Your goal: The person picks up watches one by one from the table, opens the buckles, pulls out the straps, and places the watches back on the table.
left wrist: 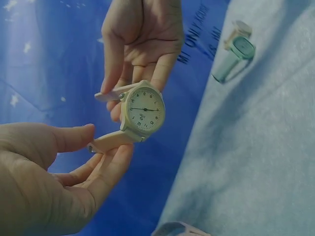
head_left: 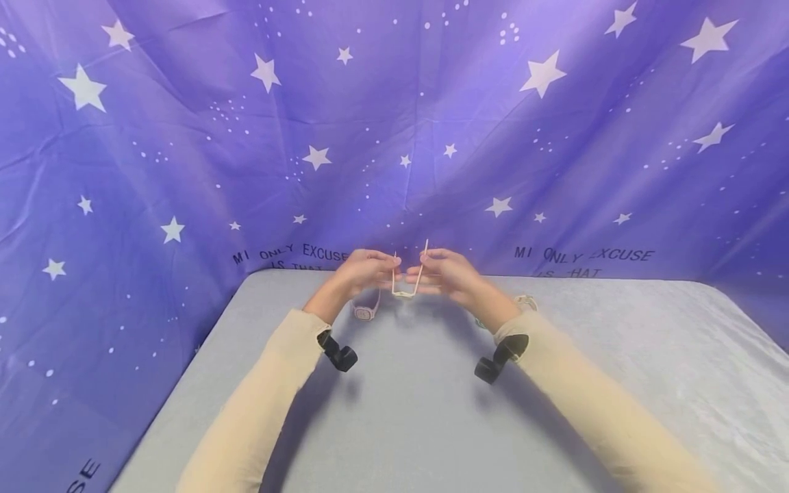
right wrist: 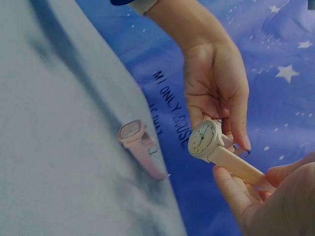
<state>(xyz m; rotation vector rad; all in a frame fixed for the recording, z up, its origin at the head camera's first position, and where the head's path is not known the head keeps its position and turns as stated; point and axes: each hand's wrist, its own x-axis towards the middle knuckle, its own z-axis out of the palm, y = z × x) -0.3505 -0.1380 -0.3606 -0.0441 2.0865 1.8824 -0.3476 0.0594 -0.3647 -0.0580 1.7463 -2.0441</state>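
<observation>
Both hands hold up a cream wristwatch [left wrist: 145, 110] over the far part of the table, its round white dial toward the person. My left hand [head_left: 368, 269] pinches one strap end between thumb and fingers. The other strap [right wrist: 238, 164] is pinched by my right hand [head_left: 453, 274], near its end. The two straps stand apart, unfastened, with the dial hanging lowest between them in the head view. A pink watch [right wrist: 140, 145] lies on the table beyond the left hand. Past the right hand lies a green watch [left wrist: 242, 47], partly covered by the forearm in the head view.
Beside the green watch is a beige watch [head_left: 526, 302]. The grey cloth-covered table [head_left: 407, 404] runs back to a purple curtain [head_left: 394, 137] with white stars and printed words. Black wrist cameras [head_left: 341, 356] sit at both cuffs.
</observation>
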